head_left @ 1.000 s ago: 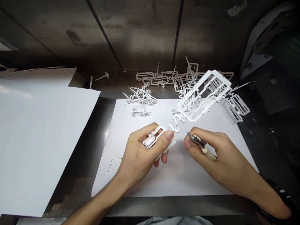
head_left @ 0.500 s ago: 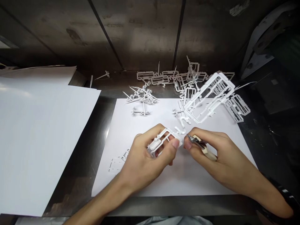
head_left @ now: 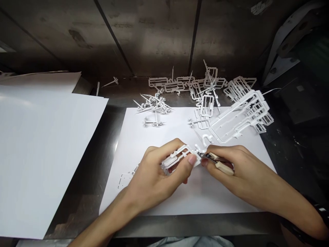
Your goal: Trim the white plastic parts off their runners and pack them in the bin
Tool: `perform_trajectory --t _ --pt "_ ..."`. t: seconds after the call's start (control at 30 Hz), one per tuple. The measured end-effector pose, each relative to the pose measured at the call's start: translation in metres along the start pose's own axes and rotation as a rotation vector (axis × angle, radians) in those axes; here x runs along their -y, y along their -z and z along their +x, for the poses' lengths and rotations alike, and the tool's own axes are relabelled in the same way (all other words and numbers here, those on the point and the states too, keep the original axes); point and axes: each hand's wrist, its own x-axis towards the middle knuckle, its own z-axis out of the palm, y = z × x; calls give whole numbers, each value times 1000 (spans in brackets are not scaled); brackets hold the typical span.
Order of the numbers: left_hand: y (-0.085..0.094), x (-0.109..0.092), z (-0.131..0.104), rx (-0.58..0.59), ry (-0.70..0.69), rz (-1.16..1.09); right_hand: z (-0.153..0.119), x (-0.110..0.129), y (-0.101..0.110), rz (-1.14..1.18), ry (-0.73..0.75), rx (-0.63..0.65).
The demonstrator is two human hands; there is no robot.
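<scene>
Between the thumb and fingers of my left hand (head_left: 159,175) is a white plastic frame (head_left: 172,159). A curved plastic runner (head_left: 205,140) links it to a second, larger-looking white frame (head_left: 240,116) that sticks up to the right, unsupported by a hand. My right hand (head_left: 239,168) is closed around cutting pliers (head_left: 222,164) with cream handles. Their metal jaws are at the right end of the held frame, by the runner; whether the jaws are closed on it I cannot tell. Another flat white frame (head_left: 124,180) lies partly behind my left wrist.
Several white frames (head_left: 176,85) are piled at the back. A heap of runner scraps (head_left: 156,104) lies left of them. A white sheet (head_left: 213,195) covers the metal table under my hands. Large white sheets (head_left: 46,154) lie at left.
The pliers have moved left, bringing their jaws against the held frame's right end. The joined far frame has swung down and to the right. My left hand keeps its grip.
</scene>
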Motion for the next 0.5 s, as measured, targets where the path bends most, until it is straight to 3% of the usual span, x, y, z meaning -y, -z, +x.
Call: perform_trajectory --t 0.5 --pt "3 0 -2 23 -1 8 1 -1 2 44 47 8"
